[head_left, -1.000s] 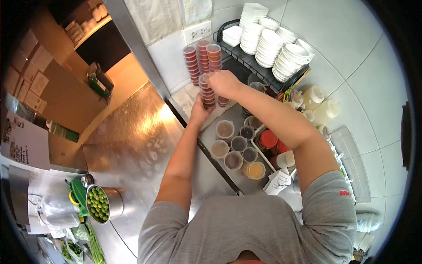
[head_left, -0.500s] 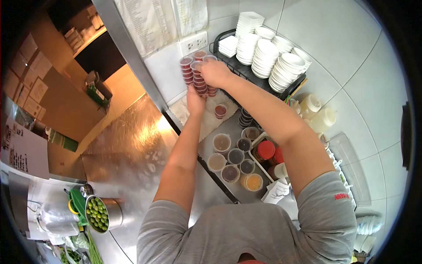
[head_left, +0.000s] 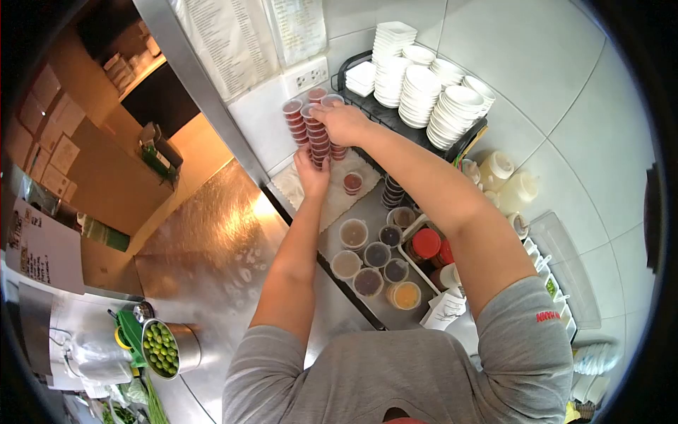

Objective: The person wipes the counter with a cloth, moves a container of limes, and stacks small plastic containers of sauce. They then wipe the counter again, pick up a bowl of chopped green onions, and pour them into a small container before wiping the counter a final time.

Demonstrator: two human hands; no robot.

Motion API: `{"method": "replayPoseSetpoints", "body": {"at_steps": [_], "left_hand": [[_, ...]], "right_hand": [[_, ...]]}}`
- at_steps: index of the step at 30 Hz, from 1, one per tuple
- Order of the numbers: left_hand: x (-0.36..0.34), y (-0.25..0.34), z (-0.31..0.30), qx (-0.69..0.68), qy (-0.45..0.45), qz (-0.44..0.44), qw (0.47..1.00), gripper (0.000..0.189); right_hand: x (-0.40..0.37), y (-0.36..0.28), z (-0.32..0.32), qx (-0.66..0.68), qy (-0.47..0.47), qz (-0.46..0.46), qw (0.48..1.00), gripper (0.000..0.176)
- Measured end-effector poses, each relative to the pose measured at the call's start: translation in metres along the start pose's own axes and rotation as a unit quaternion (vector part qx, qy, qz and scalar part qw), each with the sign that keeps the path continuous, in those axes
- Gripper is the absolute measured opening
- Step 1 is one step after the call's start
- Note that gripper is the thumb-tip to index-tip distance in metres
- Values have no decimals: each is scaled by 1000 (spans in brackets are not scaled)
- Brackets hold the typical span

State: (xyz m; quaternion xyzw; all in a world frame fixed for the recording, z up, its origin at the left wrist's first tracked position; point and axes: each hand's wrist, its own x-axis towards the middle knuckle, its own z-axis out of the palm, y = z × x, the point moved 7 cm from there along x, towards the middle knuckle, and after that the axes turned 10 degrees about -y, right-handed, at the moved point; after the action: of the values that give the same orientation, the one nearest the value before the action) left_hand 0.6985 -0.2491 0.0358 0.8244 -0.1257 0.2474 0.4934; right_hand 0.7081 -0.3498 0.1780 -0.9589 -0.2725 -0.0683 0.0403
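Observation:
Several tall stacks of small lidded sauce cups with red contents stand in the corner by the wall. My left hand is closed around the base of the front stack of sauce cups. At the top of that same stack is my right hand, its fingers curled over the uppermost cup. Other stacks rise beside and behind it, partly hidden by my hands. One single red sauce cup sits apart on the pale cloth, just right of my left hand.
Stacked white bowls fill a black rack along the wall. Nearer me are lidded tubs of sauce, a bin with red-lidded jars and a dark cup stack. A metal pot of green limes stands at lower left.
The front stack and both hands have shifted slightly down and toward me. My left hand still grips the stack's base and my right hand its top. The whole view has moved a little.

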Motion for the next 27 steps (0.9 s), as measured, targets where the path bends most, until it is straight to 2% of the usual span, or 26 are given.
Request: {"method": "replayPoseSetpoints", "body": {"at_steps": [2,5,8,11,14,17,20,23,27], "left_hand": [[-7,-16,-4,-49,44,-35,997,68],[7,-36,13,-313,-80,-63,944,83],[19,-47,19,-255,-151,-55,953,88],[25,-48,16,-282,-156,-54,945,87],[16,-63,7,-179,-96,-147,968,83],[4,-70,7,-94,-96,-243,961,80],[-5,-38,23,-119,-125,-91,981,72],[-9,-52,28,86,-62,-150,983,64],[-5,-45,27,19,-67,-157,985,55]], "right_hand": [[0,2,-2,11,-11,-2,1000,42],[4,6,1,14,19,-13,1000,39],[5,8,6,2,28,-20,999,37],[5,6,1,13,-51,13,999,35],[4,5,0,6,-44,4,999,34],[-1,4,-6,-11,24,1,1000,41],[-3,6,-11,-3,26,18,999,39],[-6,3,-13,-2,-2,8,1000,39],[-13,-2,-11,-39,-17,-7,999,37]]}}
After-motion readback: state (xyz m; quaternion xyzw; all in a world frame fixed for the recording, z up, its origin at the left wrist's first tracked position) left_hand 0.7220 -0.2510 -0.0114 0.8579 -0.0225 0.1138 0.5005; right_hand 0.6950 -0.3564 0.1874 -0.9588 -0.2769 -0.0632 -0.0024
